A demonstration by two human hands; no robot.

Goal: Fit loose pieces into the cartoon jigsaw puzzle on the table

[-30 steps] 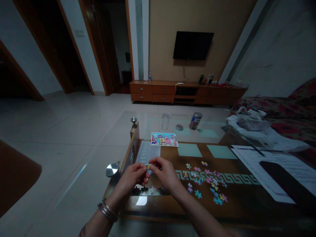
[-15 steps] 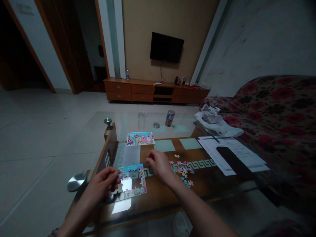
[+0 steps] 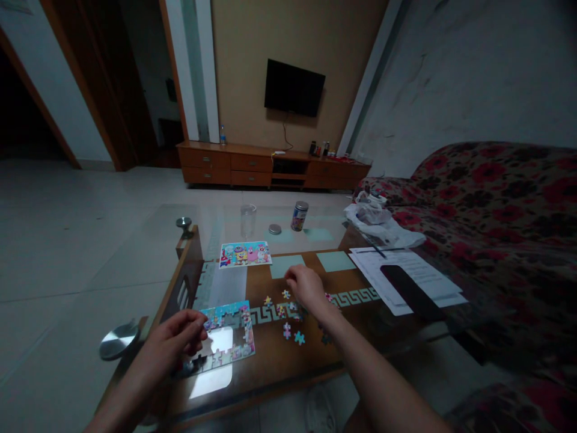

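A partly assembled jigsaw puzzle (image 3: 249,337) lies on the glass table, its border joined and its middle open. At its left edge is my left hand (image 3: 178,337), fingers curled and thumb meeting the forefinger; whatever they pinch is too small to make out. My right hand (image 3: 306,287) hovers over the loose puzzle pieces (image 3: 299,338), fingertips drawn together and pointing down-left. I cannot see what is between them. Several pieces are scattered around and under that hand, some hidden by the forearm. Behind the puzzle lies a cartoon picture card (image 3: 246,255).
Further back stand a clear jar (image 3: 247,221), a round metal lid (image 3: 274,229) and a printed tin (image 3: 299,216). On the right are papers (image 3: 419,276), a long black object (image 3: 410,291) and a white plastic bag (image 3: 383,225). A metal table knob (image 3: 119,341) sits at left.
My right hand has moved right and slightly back, away from the puzzle, uncovering loose pieces. My left hand stays by the puzzle's left edge. The whole view has shifted a little.
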